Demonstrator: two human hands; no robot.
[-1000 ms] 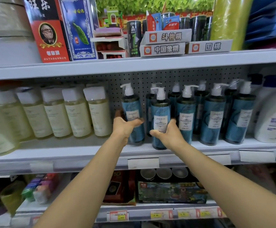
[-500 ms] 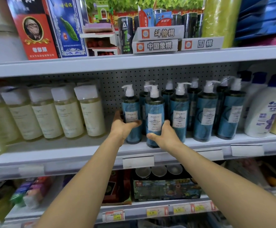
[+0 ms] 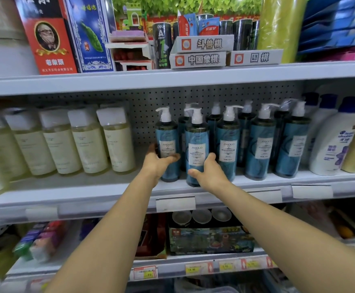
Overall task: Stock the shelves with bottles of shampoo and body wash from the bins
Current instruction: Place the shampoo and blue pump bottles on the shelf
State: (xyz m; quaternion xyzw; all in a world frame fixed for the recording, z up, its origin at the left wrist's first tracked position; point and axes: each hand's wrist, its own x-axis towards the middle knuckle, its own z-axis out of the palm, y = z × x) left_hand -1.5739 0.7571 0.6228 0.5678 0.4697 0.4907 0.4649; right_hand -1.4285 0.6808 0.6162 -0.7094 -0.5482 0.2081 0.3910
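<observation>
Several teal pump bottles stand in rows on the middle shelf [image 3: 109, 193]. My left hand [image 3: 156, 163] grips the leftmost teal bottle [image 3: 168, 134] around its lower half, thumb across the front. My right hand [image 3: 207, 171] grips the teal bottle beside it [image 3: 196, 142] near the base; this bottle stands at the shelf's front edge, a little ahead of the row. Both bottles are upright with their bases on the shelf. More teal bottles [image 3: 261, 144] fill the row to the right.
Pale yellow bottles with white caps [image 3: 88, 144] line the shelf's left side. White and blue shampoo bottles [image 3: 333, 149] stand at the right. Board-game boxes [image 3: 199, 51] sit on the shelf above. Cans and boxes [image 3: 210, 235] fill the shelf below.
Both hands have stayed on the same two bottles. The view has shifted slightly; the bottles show no clear movement on the shelf.
</observation>
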